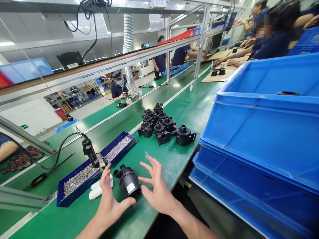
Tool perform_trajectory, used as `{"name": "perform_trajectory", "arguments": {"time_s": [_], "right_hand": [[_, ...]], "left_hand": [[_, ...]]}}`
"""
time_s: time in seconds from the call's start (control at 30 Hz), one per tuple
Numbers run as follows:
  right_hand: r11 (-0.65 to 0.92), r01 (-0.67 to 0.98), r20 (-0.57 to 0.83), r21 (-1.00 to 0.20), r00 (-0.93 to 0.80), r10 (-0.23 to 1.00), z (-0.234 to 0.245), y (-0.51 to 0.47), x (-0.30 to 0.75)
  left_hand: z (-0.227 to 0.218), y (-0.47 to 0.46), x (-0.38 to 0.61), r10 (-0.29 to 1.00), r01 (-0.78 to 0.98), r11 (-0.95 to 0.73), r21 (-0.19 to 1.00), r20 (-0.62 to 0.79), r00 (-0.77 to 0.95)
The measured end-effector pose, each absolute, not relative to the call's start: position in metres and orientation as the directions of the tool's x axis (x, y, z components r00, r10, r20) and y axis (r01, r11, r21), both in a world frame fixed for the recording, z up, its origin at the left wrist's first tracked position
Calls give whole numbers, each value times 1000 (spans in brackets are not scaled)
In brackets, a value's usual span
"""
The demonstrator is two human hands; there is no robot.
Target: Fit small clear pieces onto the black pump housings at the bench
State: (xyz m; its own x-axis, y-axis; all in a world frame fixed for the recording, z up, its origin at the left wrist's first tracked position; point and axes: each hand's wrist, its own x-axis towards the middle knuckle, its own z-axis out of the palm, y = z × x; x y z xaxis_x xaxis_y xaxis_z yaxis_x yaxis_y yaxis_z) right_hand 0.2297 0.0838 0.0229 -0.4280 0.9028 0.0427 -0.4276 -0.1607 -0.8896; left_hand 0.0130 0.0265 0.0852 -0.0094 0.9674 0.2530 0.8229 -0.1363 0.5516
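Observation:
A black plastic housing [128, 179], rounded with a short port and a white label, lies on the green bench [171, 166] between my hands. My left hand [111, 200] is on its left side, thumb and fingers spread wide, the thumb close to its lower end. To its right, my right hand [158, 189] is spread, with the fingers close to the housing; I cannot tell whether either hand touches it. A small clear piece [146, 155] shows at a right fingertip. Left of the housing are white rolls [99, 188], partly behind my left hand.
Blue trays of screws [82, 179] and small metal parts [119, 149] stand on the left. A black electric screwdriver [89, 152] hangs above one. Several black round housings [159, 126] sit further back. Stacked blue crates [259, 122] fill the right. Co-workers [269, 43] are beyond.

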Motion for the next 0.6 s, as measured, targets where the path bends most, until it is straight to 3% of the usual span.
{"name": "perform_trajectory", "arguments": {"time_s": [0.13, 0.23, 0.4, 0.47, 0.6], "right_hand": [[-11, -212, 90, -977, -461, 883, 45, 85, 220], [178, -71, 192, -981, -415, 889, 51, 76, 209], [256, -6, 242, -967, -345, 907, 58, 67, 209], [155, -107, 184, -982, -369, 911, 64, 70, 215], [-284, -323, -103, -903, -479, 872, 78, 93, 232]], "left_hand": [[36, 3, 20, 960, 801, -55, 596, 254, -122], [25, 5, 26, 920, 816, -124, 565, 373, -118], [35, 5, 30, 880, 778, -303, 551, 475, 7], [38, 4, 30, 883, 768, -320, 554, 469, 30], [38, 4, 28, 901, 739, -311, 598, 433, 29]]}}
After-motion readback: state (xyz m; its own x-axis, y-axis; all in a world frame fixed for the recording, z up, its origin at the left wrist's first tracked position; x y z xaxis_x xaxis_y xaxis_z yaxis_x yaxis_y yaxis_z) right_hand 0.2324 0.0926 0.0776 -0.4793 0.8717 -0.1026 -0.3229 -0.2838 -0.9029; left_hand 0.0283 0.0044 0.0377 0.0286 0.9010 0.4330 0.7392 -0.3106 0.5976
